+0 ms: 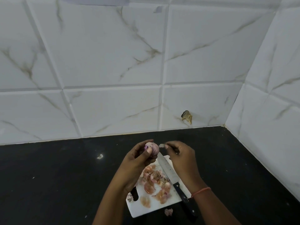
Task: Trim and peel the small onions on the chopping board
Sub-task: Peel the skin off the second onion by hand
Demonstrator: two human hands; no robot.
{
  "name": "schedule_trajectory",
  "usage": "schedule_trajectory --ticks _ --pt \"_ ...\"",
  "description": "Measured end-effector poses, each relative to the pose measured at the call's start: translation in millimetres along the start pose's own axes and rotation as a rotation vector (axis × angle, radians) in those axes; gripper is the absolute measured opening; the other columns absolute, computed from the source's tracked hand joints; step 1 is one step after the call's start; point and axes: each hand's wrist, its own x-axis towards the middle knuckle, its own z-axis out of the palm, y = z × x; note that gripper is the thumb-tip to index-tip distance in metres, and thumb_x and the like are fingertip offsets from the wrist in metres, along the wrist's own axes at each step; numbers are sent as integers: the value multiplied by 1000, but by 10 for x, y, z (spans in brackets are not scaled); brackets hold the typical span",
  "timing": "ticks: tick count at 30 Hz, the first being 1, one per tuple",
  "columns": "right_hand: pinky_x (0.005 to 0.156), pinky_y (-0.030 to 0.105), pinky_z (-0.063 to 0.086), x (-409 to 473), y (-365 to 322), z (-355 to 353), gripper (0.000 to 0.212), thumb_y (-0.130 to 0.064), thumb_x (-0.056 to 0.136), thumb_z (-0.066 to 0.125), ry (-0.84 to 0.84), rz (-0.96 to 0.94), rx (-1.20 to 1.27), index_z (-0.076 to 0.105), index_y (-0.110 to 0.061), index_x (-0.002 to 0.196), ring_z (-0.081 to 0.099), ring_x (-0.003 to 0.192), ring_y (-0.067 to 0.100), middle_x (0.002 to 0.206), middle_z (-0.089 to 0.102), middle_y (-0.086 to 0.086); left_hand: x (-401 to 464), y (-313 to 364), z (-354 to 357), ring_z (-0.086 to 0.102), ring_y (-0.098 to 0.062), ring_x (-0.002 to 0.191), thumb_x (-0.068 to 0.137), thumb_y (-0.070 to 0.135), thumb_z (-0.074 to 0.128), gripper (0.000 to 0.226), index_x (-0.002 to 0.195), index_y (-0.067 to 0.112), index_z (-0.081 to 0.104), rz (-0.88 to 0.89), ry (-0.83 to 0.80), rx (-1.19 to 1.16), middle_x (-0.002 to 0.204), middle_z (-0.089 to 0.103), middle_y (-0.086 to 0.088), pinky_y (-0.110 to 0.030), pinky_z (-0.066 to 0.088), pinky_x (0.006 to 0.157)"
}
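chopping board (159, 207) laid on dark counter (56, 176), near corner strewn with peel (155, 181), knife (172, 174) rested along right edge, handle overhanging | onion (151, 147) held above board's far end, gripped in left hand (138, 161), pale pink, mostly skinned | skin scrap (162, 145) pinched by right hand (181, 156) | bare counter left open up to tiled wall (113, 62)

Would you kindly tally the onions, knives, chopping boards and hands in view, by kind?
Onions: 1, held in the left hand's grip
Knives: 1, lying on the board
Chopping boards: 1
Hands: 2, left hand, right hand
Total: 5
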Motion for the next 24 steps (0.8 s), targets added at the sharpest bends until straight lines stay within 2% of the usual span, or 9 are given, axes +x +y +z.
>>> schedule_trajectory --ticks 2,6,8,12,17,24 --pt "79 32 58 3 58 10 15 -9 91 65 -34 37 -20 74 -14 102 67 84 5 91 72 -6 34 -13 22 73 -25 101 82 21 66 42 121 4 66 -57 43 -158 116 73 -18 -25 59 79" --pt "70 15 53 -34 9 5 13 -7 81 75 24 -10 2 72 -19 83 64 78 -1 78 68 -11 77 -37 54 75 -26 94 93 17 59 37 123 -4 61 -134 86 -279 109 74 -21 -26 61 73" --pt "72 14 53 -38 -18 2 14 -7 82 75 32 -39 74 71 -19 87 64 82 -1 82 68 -11 82 -39 72 75 -27 97 99 18 54 35 124 -5 61 -160 86 -265 111 73 -23 -27 62 76" --pt "83 22 56 -46 -92 -13 28 -19 86 73 -116 -91 241 70 -18 113 67 97 4 104 71 -10 60 -35 143 67 -34 116 104 23 49 38 127 -5 61 -166 75 -220 122 68 -27 -33 59 91" --pt "82 25 57 -63 -123 -154 25 -19 84 74 -128 -163 224 73 -20 109 68 94 2 99 72 -14 -14 -43 304 66 -33 119 105 25 47 40 128 -6 60 -135 98 -143 123 68 -26 -38 54 102" --pt "73 25 59 -61 -126 -329 12 -10 86 71 -80 -260 155 75 -15 97 68 84 2 88 72 -10 -142 -44 525 64 -39 119 103 29 51 44 127 -7 59 -133 149 -117 122 68 -28 -34 60 91"
